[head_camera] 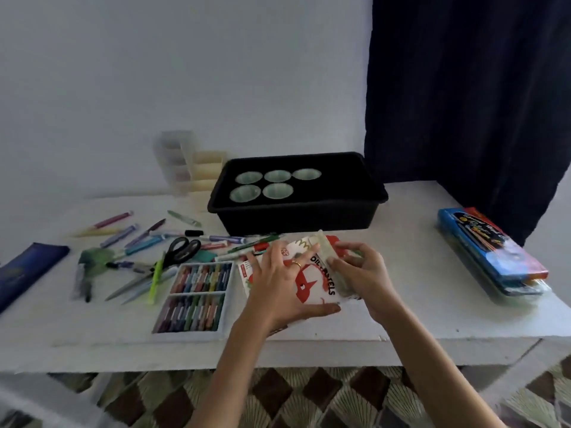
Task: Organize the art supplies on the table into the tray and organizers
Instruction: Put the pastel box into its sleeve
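- Progress: early, by the look of it. The black tray (293, 222), far centre on the desk (411, 313), holds only five pale cups (277, 190); the stepped organizers (197, 171) to its left look unfilled.
- Outstanding: loose markers (145, 242) and scissors (180, 250), left of centre; flat blue packs (491, 257), far right.
- Open pastel box (197, 296): near centre, two rows of mixed sticks, uncovered.
- Pastel lid (309, 285): white card, red figure, lettered "OIL PASTELS"; just right of its box.
- Hands: left hand (278, 282) spread flat on the lid; right hand (361, 273) grips its right edge.
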The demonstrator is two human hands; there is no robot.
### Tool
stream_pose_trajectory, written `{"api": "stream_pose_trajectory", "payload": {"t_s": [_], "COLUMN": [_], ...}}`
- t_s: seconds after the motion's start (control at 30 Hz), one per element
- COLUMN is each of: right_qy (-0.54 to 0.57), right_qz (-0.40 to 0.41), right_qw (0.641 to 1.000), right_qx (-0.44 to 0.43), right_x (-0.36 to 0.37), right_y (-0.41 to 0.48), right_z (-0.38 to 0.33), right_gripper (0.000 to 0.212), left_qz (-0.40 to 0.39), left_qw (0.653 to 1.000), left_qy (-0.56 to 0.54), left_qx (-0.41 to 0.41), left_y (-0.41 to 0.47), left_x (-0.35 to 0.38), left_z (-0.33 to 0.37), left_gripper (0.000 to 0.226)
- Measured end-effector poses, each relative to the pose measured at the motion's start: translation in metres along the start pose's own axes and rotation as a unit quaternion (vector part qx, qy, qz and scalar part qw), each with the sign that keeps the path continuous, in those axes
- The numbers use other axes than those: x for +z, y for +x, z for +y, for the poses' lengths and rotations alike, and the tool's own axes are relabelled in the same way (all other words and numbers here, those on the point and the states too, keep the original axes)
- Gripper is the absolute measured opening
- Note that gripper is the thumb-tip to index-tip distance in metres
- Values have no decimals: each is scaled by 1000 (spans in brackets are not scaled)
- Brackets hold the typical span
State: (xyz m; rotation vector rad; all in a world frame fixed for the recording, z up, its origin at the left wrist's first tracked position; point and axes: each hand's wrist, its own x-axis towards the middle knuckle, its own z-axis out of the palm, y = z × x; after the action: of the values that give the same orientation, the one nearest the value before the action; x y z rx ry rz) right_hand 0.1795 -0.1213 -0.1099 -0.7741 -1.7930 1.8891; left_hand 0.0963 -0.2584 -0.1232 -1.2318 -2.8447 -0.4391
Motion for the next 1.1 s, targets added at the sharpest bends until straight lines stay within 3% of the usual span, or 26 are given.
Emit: {"api": "stream_pose_trajectory", "payload": {"t_s": [0.17, 0.3, 0.37, 0.53, 0.7, 1.0, 1.1], "right_qy": [-41, -58, -126, -356, -475, -498, -545], "right_qz": [19, 12, -13, -86, -133, -56, -38], "right_qw": [998, 998, 991, 919, 858, 847, 819], "right_qx": [-47, -30, -50, -143, -144, -175, -177], "right_x": [66, 116, 142, 200, 222, 235, 237], "right_y": [12, 25, 32, 43, 53, 52, 54], "right_z": [7, 17, 25, 32, 41, 59, 57], "right_gripper": [9, 12, 15, 23, 22, 23, 22], "left_qz": [32, 44, 38, 26, 8, -21, -28], "left_qw": [998, 994, 992, 987, 986, 987, 988], "left_qy": [4, 30, 36, 39, 42, 39, 43], "left_qx": [-44, -94, -112, -151, -163, -154, -148], "left_y": [-17, -30, -38, -57, -67, -70, -69], "left_x": [-23, -42, -51, -66, -69, -67, -66], "left_z": [-75, -139, -169, -230, -265, -292, -295], "left_gripper": [107, 109, 111, 115, 119, 122, 122]}}
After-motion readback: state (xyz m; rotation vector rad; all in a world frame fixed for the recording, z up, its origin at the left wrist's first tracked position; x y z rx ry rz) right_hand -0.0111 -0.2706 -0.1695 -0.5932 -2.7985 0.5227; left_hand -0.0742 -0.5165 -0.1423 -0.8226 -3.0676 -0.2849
